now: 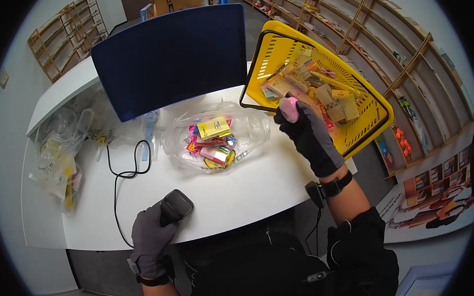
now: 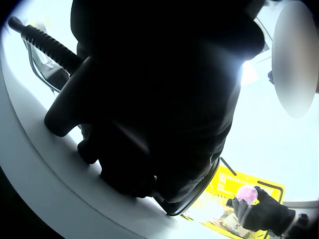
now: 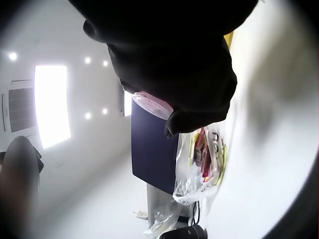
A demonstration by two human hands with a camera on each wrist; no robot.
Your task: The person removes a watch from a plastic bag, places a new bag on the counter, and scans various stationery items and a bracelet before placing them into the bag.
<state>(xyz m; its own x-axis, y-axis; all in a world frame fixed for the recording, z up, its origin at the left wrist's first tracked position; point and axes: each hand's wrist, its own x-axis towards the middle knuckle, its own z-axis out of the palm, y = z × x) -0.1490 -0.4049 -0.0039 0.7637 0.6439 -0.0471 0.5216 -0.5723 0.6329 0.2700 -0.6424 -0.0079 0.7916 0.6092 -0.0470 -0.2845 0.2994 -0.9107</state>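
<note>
My right hand (image 1: 311, 140), in a dark glove, grips a small pink rounded item (image 1: 289, 109) at the near side of the yellow shopping basket (image 1: 362, 122). Boxes and packets fill much of the basket. In the right wrist view the pink item (image 3: 152, 103) looks glossy, partly covered by the fingers. My left hand (image 1: 153, 230), also gloved, holds a black handheld barcode scanner (image 1: 177, 205) over the desk's front edge. Between the hands and farther back lies a clear plastic bag (image 1: 256, 130) with several colourful small packages inside.
A dark screen (image 1: 172, 60) stands behind the bag. Along the left of the white desk (image 1: 245, 193) lie crumpled plastic bags (image 1: 57, 156). A black cable (image 1: 115, 195) loops across the desk. Wooden shelves (image 1: 410, 65) line the right side.
</note>
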